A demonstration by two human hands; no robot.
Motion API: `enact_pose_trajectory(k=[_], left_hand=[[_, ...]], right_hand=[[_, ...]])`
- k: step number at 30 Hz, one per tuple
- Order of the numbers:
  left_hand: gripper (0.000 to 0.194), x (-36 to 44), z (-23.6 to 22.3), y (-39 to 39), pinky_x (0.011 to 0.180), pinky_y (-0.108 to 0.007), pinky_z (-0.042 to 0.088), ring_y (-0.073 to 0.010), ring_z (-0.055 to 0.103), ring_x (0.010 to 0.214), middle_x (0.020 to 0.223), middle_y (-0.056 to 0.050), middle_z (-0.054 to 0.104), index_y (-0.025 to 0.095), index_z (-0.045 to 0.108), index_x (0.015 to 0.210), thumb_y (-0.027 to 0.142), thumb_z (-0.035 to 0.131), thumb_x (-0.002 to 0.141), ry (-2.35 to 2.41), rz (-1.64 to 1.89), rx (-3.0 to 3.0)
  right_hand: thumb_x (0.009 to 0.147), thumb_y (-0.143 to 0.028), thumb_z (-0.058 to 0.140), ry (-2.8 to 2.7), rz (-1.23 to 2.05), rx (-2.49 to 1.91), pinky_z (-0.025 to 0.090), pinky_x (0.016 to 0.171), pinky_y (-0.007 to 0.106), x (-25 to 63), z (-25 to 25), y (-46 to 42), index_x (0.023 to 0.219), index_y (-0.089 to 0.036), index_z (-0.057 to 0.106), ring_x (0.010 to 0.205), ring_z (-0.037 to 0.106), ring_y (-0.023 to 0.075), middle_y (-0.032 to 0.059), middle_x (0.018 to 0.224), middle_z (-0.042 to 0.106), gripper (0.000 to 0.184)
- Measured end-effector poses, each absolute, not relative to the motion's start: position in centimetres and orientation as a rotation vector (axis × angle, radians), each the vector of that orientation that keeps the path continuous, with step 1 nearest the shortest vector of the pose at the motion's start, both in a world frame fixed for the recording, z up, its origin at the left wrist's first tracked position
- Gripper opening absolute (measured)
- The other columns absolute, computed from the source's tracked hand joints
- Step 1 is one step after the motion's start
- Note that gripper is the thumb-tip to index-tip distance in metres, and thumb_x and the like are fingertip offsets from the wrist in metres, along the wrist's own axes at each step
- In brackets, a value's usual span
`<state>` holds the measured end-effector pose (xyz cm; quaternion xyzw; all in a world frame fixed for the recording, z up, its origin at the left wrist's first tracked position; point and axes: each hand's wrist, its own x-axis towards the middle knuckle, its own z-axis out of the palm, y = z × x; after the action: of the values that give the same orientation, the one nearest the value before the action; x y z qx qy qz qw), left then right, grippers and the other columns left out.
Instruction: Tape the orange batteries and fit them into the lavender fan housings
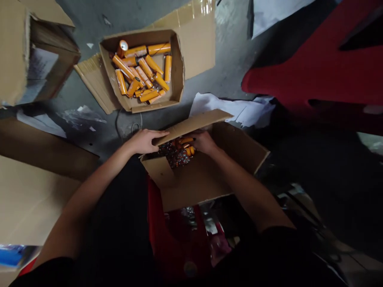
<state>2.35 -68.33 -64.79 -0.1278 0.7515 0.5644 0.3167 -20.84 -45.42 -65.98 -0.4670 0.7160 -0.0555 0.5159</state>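
My left hand (145, 140) grips the left edge of an open cardboard box (206, 179) that rests on a red stool (170, 235) in front of me, fingers on its raised flap (191, 123). My right hand (204, 142) reaches inside the box, down among small orange cylinders (187, 146) and dark shiny pieces; whether it holds one is hidden. Farther off on the grey floor, a second open box (176, 75) holds several orange cylindrical cells (143, 71) lying loose.
A large cardboard box (26, 52) stands at the upper left. Flat cardboard sheets (32, 191) lie at the left. White paper (236, 109) lies behind the near box. A red plastic stool (323, 67) fills the upper right.
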Motion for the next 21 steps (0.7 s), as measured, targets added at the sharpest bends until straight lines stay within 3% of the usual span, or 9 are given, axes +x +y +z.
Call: enact_pose_trajectory(k=[3,7,11,14,16,17,18,19,21], left_hand=[[0.082,2.3,-64.7,-68.3,0.124,-0.04,0.052,-0.0239,0.066,0.147,0.165,-0.002,0.062,0.032,0.058,0.165,0.025,0.072,0.084,1.996,1.496,-0.352],[0.082,2.1,-64.6,-68.5,0.119,-0.039,0.056,-0.024,0.071,0.14,0.164,-0.002,0.064,0.033,0.06,0.163,0.025,0.075,0.083,2.004,1.488,-0.352],[0.083,2.0,-64.8,-68.6,0.115,-0.037,0.058,-0.0258,0.074,0.134,0.158,-0.002,0.069,0.033,0.059,0.164,0.03,0.077,0.083,2.0,1.425,-0.357],[0.085,2.0,-64.9,-68.6,0.114,-0.037,0.057,-0.028,0.072,0.14,0.158,0.001,0.069,0.035,0.058,0.165,0.033,0.079,0.082,1.985,1.407,-0.371],[0.086,1.9,-64.9,-68.5,0.114,-0.038,0.057,-0.0288,0.072,0.139,0.159,0.002,0.068,0.036,0.057,0.166,0.034,0.079,0.082,1.977,1.405,-0.383],[0.087,1.9,-64.9,-68.5,0.114,-0.038,0.057,-0.0292,0.072,0.138,0.159,0.002,0.068,0.036,0.057,0.166,0.035,0.079,0.082,1.972,1.4,-0.388],[0.087,1.9,-64.9,-68.5,0.114,-0.039,0.057,-0.0295,0.073,0.137,0.158,0.001,0.069,0.036,0.057,0.166,0.035,0.079,0.083,1.965,1.396,-0.389],[0.087,1.8,-64.9,-68.5,0.115,-0.039,0.057,-0.0295,0.073,0.137,0.159,0.001,0.068,0.036,0.057,0.166,0.034,0.079,0.083,1.958,1.397,-0.383],[0.087,1.8,-64.8,-68.5,0.118,-0.039,0.055,-0.029,0.071,0.14,0.162,0.001,0.065,0.035,0.057,0.166,0.032,0.077,0.082,1.947,1.42,-0.355]], right_hand=[[0.095,-0.019,0.079,1.878,-0.349,-0.968,0.066,0.107,0.045,-22.1,-60.5,-44.0,0.109,-0.029,0.089,0.114,0.083,0.026,0.0063,0.121,0.087,0.02],[0.096,-0.038,0.085,1.939,-0.626,-0.844,0.067,0.106,0.051,-23.2,-53.1,-45.0,0.111,-0.032,0.086,0.116,0.082,0.0279,0.0058,0.121,0.086,0.015],[0.099,-0.044,0.084,1.833,-0.769,-1.024,0.063,0.115,0.051,-22.8,-52.6,-54.1,0.118,-0.03,0.083,0.124,0.079,0.0253,0.0034,0.128,0.083,0.024],[0.096,-0.036,0.09,1.766,-0.83,-1.194,0.052,0.128,0.048,-22.5,-55.9,-62.2,0.133,-0.017,0.075,0.14,0.069,0.0239,0.0073,0.144,0.077,0.044],[0.091,-0.033,0.095,1.783,-0.84,-1.286,0.042,0.137,0.046,-22.3,-57.5,-64.3,0.155,-0.011,0.059,0.16,0.051,0.0237,0.0112,0.168,0.059,0.077],[0.093,-0.033,0.093,1.811,-0.863,-1.317,0.041,0.138,0.044,-22.2,-57.9,-63.8,0.161,-0.012,0.052,0.165,0.043,0.0236,0.0119,0.175,0.05,0.082],[0.097,-0.035,0.088,1.847,-0.898,-1.343,0.043,0.136,0.044,-22.0,-58.0,-62.2,0.162,-0.014,0.051,0.167,0.042,0.0233,0.0114,0.177,0.048,0.077],[0.104,-0.037,0.079,1.89,-0.935,-1.352,0.05,0.131,0.043,-21.9,-58.0,-59.7,0.158,-0.019,0.057,0.163,0.047,0.0236,0.0104,0.173,0.053,0.06],[0.111,-0.031,0.064,1.971,-0.937,-1.372,0.063,0.113,0.044,-21.4,-57.8,-53.1,0.129,-0.026,0.074,0.127,0.075,0.0236,0.0068,0.13,0.08,0.021]])
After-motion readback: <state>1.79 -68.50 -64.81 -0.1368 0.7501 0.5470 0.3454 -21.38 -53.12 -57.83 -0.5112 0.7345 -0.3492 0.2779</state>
